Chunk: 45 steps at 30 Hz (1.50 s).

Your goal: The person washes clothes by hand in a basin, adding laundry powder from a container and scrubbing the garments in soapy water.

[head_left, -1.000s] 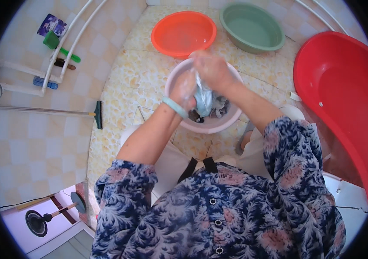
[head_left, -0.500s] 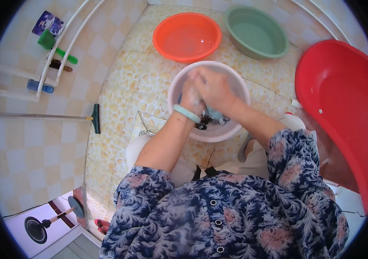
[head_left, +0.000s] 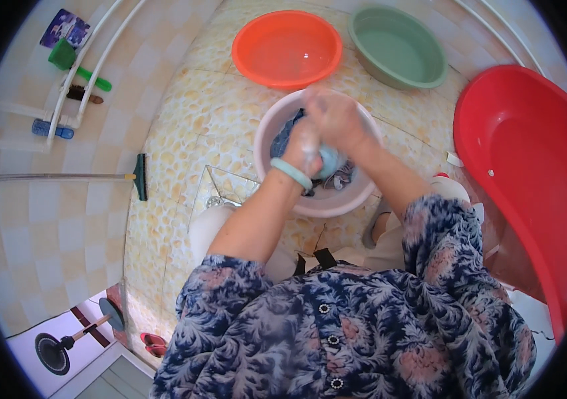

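Over a pale pink basin (head_left: 262, 166) both hands are together on a wet light blue cloth (head_left: 332, 161). My left hand (head_left: 305, 147), with soapy foam on it and a pale green bangle at the wrist, is closed round the cloth. My right hand (head_left: 340, 123), smeared by motion, is closed against the left one, its fingertips blurred. Part of the cloth bulges out below the right hand; the rest is hidden in the grip. Inside the basin lie a dark blue cloth (head_left: 286, 135) and a dark patterned cloth (head_left: 344, 175).
An orange basin (head_left: 250, 72) and a green basin (head_left: 423, 81) stand beyond on the tiled floor. A red baby bathtub (head_left: 519, 153) is at the right. At the left, a squeegee (head_left: 140, 177) and a rail with brushes (head_left: 64, 116) are by the wall.
My right hand has shifted slightly over the left. More of the light blue cloth and the dark blue cloth shows. The whole view has moved a little.
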{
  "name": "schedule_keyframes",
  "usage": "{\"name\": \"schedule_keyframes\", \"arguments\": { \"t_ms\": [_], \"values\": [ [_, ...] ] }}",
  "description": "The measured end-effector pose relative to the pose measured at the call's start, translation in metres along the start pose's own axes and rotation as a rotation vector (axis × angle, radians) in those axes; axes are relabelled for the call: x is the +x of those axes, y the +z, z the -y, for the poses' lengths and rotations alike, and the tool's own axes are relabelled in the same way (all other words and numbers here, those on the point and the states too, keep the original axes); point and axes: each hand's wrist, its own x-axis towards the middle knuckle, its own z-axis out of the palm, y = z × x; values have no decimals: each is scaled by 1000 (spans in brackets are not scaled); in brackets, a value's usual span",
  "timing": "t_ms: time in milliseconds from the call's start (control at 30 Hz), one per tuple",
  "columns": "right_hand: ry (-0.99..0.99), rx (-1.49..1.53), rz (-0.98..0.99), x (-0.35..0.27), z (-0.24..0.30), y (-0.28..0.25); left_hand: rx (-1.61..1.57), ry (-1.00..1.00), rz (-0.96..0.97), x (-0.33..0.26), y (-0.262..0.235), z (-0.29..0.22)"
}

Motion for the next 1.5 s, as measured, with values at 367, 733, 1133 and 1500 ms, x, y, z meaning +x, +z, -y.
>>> {"name": "schedule_keyframes", "arguments": {
  "t_ms": [367, 733, 1133, 1500],
  "values": [
    [63, 128, -100, 8, -5, 7, 228, -38, -50, -15, 13, -4],
    [214, 185, -54, 11, 2, -5, 207, -74, -48, -7, 20, -6],
    [50, 119, 175, 12, 13, 9, -233, 131, -2, 27, -3, 2],
    [-417, 47, 233, -9, 14, 16, -67, 332, 213, 105, -71, 33]
  ]
}}
